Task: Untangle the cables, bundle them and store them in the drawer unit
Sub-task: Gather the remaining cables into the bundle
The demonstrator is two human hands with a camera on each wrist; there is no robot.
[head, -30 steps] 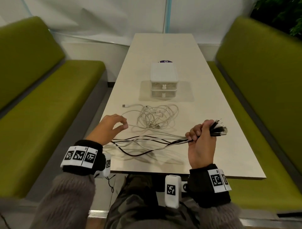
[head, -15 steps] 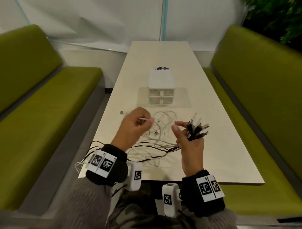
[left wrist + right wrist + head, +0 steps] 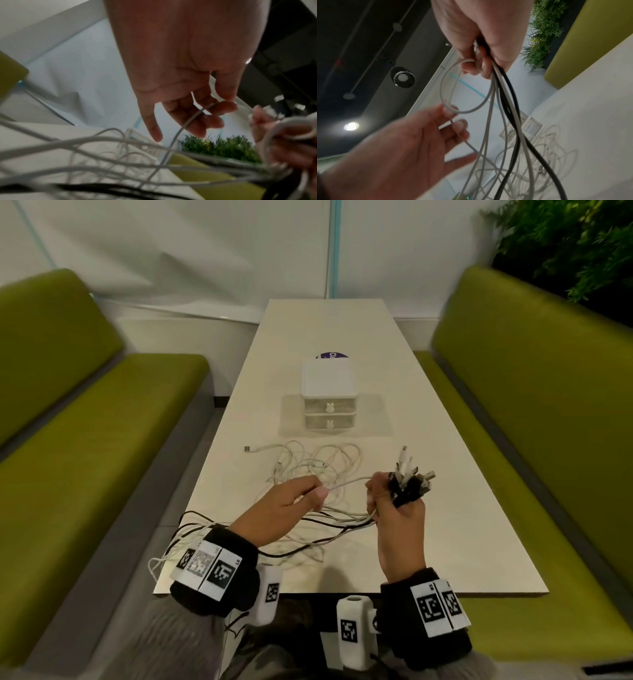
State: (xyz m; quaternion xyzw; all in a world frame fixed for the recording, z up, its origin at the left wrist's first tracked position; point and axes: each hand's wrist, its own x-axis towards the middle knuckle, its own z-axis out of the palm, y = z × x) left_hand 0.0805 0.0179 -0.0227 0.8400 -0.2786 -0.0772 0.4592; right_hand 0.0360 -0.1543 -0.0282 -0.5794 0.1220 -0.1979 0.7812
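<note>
My right hand (image 3: 394, 501) grips a bunch of black and white cables (image 3: 503, 94) just below their plug ends (image 3: 412, 474), which fan up and to the right. My left hand (image 3: 308, 494) pinches one white cable (image 3: 346, 482) between thumb and forefinger, a short way left of the right hand. That strand loops (image 3: 453, 108) from the right fingers to the left fingertips (image 3: 450, 109). The bunch's tails (image 3: 191, 529) trail over the table's near-left edge. A loose white tangle (image 3: 318, 463) lies on the table beyond both hands. The white two-drawer unit (image 3: 329, 395) stands farther back, both drawers closed.
The long cream table (image 3: 462, 525) runs away from me between two green benches (image 3: 85, 457) (image 3: 531, 422). A purple round sticker (image 3: 332, 356) shows behind the drawer unit. A green plant (image 3: 565, 241) fills the far right corner.
My left hand rose from the table's near-left edge and drew its white cable towards the right hand. The right hand tipped the plug ends upward; cable tails slid over the table's near-left edge.
</note>
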